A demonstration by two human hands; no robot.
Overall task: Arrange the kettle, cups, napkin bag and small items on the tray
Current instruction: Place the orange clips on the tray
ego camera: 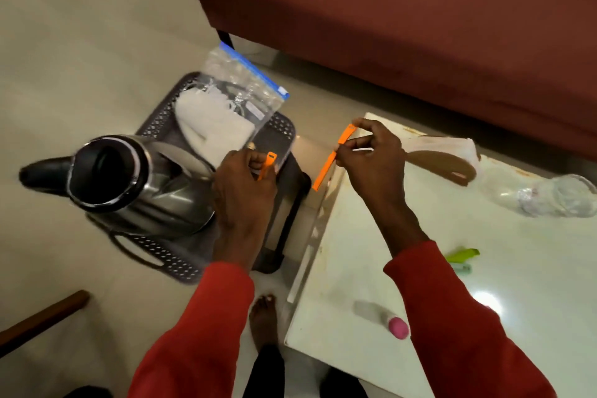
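Note:
A dark perforated tray (pixel 161 255) sits on a low stand left of the white table. On it stand a steel kettle (pixel 151 184) with a black lid and a clear zip bag of white napkins (pixel 219 119) leaning at the far side. My left hand (pixel 242 184) is over the tray's right part and pinches a short orange clip (pixel 267 165). My right hand (pixel 371 158) pinches a long orange clip (pixel 332 158) above the table's left edge.
The white table (pixel 420 268) carries a clear glass cup (pixel 549 197), a green item (pixel 462 255), a pink-capped tube (pixel 384 320) and a white-and-brown object (pixel 445 155). A maroon sofa (pixel 387 10) fills the far side. My bare foot (pixel 263 317) is on the floor.

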